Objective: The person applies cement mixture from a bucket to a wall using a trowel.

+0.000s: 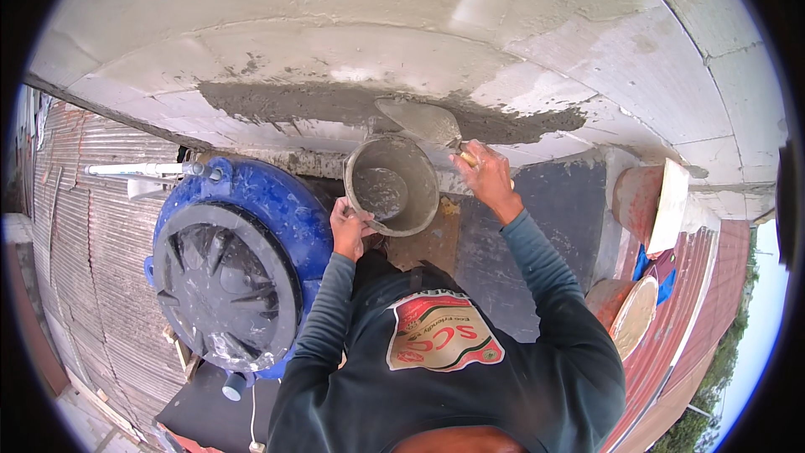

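My left hand (348,228) grips the near left rim of a grey, mortar-stained bucket (426,193), its mouth tilted toward me. A little mortar lies on the bottom inside. In my right hand (488,176) is the handle of a trowel (421,120). The trowel's broad blade points left, against or just in front of the wall (377,50), above the bucket's far rim; whether it touches cannot be made out. Behind it a dark band of wet mortar (285,102) runs along the lower, pale block wall.
A blue tank (306,222) with a black ribbed lid (226,285) stands close by my left arm, a white pipe (138,169) beside it. At right are a reddish bucket (635,201) with a white board (669,205) against it and a mortar-filled bucket (635,319). Corrugated roofing (84,260) lies left.
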Demonstrator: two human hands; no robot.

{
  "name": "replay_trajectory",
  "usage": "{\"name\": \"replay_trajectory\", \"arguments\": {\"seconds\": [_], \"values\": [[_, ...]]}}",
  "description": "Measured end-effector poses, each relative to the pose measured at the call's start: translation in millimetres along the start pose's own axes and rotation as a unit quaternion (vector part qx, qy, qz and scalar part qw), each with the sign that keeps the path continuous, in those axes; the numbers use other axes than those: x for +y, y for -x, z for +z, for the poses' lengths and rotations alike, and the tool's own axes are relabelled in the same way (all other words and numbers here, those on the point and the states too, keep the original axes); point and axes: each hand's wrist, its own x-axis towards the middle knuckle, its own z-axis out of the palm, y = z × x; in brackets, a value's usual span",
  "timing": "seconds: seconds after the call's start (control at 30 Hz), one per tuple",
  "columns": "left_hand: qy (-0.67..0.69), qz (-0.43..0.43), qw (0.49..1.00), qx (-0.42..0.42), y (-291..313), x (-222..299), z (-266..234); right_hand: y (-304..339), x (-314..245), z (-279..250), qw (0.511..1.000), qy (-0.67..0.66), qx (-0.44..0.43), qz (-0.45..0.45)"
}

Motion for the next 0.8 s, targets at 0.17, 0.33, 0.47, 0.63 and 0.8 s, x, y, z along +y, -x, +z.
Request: {"name": "replay_trajectory", "arguments": {"seconds": [0.17,0.33,0.47,0.63,0.8], "values": [[-0.002,-0.002,1.0,0.007,0.1,3.2,3.0,-21.3,-2.6,-26.5,0.991,-0.083,-0.073,0.08],[0.0,-0.002,1.0,0.003,-0.4,4.8,3.7,-46.5,6.6,-53.5,0.951,-0.175,-0.159,0.197],[0.004,0.005,1.0,-0.003,-0.6,5.5,4.4,-51.8,3.0,-73.1,0.92,-0.24,-0.176,0.256],[0.016,0.009,1.0,-0.001,-0.8,5.7,7.5,-42.5,-1.4,-88.5,0.919,-0.25,-0.159,0.26],[0.012,0.008,1.0,0.005,0.8,5.9,7.8,-23.0,-11.4,-86.6,0.938,-0.213,-0.168,0.217]]}}
